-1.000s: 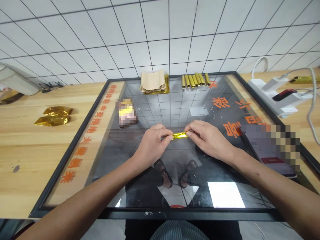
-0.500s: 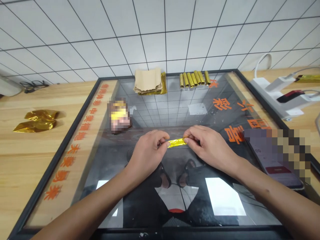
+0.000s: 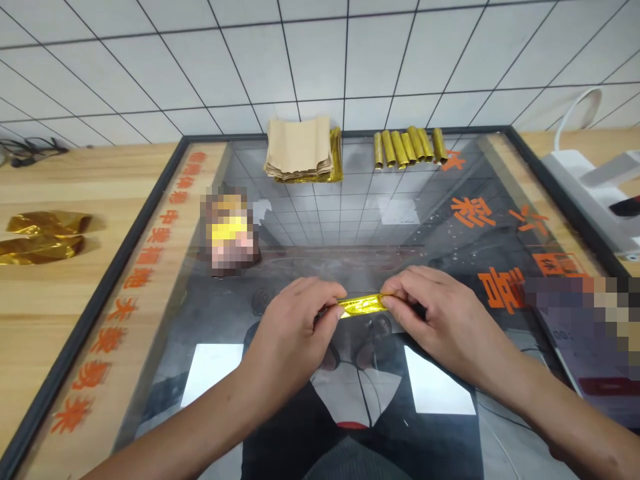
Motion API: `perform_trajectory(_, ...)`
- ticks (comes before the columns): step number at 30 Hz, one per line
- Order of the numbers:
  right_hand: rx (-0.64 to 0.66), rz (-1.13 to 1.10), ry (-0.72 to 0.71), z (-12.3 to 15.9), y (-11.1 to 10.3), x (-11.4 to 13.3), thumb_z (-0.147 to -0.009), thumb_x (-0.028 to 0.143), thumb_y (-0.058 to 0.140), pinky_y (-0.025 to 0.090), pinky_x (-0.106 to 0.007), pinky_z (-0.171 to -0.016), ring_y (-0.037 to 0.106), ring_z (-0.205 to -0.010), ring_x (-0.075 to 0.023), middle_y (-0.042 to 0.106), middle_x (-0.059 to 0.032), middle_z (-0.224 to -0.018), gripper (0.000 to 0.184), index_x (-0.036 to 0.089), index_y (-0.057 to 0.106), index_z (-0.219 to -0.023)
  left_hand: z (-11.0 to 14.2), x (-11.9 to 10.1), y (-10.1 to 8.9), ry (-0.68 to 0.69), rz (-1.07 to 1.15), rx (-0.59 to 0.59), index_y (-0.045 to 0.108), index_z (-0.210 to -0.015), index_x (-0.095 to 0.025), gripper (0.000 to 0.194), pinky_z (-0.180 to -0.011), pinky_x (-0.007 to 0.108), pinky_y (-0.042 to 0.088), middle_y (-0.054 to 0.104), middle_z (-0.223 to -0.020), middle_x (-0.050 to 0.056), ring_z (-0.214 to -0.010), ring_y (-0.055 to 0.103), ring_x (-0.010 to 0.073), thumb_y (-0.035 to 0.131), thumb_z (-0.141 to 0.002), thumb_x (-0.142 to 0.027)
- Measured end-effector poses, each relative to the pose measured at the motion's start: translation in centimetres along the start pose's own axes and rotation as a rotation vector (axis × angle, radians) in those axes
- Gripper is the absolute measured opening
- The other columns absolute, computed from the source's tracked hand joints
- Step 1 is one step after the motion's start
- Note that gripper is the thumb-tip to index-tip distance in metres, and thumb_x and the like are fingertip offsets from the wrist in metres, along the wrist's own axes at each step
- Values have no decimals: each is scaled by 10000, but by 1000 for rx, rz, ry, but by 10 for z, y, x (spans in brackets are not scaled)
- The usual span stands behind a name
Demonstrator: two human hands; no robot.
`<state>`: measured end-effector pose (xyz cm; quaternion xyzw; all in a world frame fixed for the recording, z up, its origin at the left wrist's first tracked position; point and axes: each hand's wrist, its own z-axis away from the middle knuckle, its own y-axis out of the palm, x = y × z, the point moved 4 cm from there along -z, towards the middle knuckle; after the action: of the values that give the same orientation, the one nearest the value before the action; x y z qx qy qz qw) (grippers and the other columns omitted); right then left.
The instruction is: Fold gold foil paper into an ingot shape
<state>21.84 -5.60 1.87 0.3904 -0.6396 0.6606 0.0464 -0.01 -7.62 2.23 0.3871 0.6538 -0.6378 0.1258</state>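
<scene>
Left hand (image 3: 290,333): grip closed, thumb and fingers pinching one end of the gold foil strip, wrist low and turned inward, which looks like a hold meant to keep that end steady

Right hand (image 3: 445,313): grip closed as well, thumb and fingertips on the opposite end, mirroring the left so the two pull evenly

Gold foil strip (image 3: 363,306): narrow, creased, lying level between the hands above the glass, its middle left bare, probably because only the ends need holding

Framed glass top (image 3: 95,300): black-rimmed, printed with orange characters, set on the wooden bench (image 3: 75,173) and reflecting the ceiling tiles

Far edge: a stack of tan paper sheets (image 3: 299,148) sits on gold foil sheets (image 3: 336,157), beside a tight row of gold foil rolls (image 3: 407,147), all within easy reach of both hands

Sides: crumpled gold foil pieces (image 3: 43,235) on the bench at left, a pixelated packet (image 3: 230,233) on the glass, a white power strip (image 3: 585,173) at right
</scene>
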Motion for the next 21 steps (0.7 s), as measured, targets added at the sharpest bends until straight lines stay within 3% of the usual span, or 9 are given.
perform_trajectory(6, 3, 26, -37, 2, 1, -1, -1028, 211, 602, 444, -364, -677, 614, -750, -208, 673, -19, -829, 118, 261, 660, -938, 1, -4, 1, -9, -49, 8, 654, -961, -239, 164, -674, 323, 446, 679, -839, -16, -773, 612, 175, 555, -1001, -116)
perform_trajectory(21, 32, 14, -41, 2, 0, 0, -1066, 247, 597, 484, -406, -717, 643, -770, -227, 696, -28, -860, 90, 280, 652, -1004, 4, -3, 2, -26, -15, 20, 661, -1007, -246, 173, -724, 361, 497, 688, -882, -5, -801, 615, 174, 527, -1058, -149)
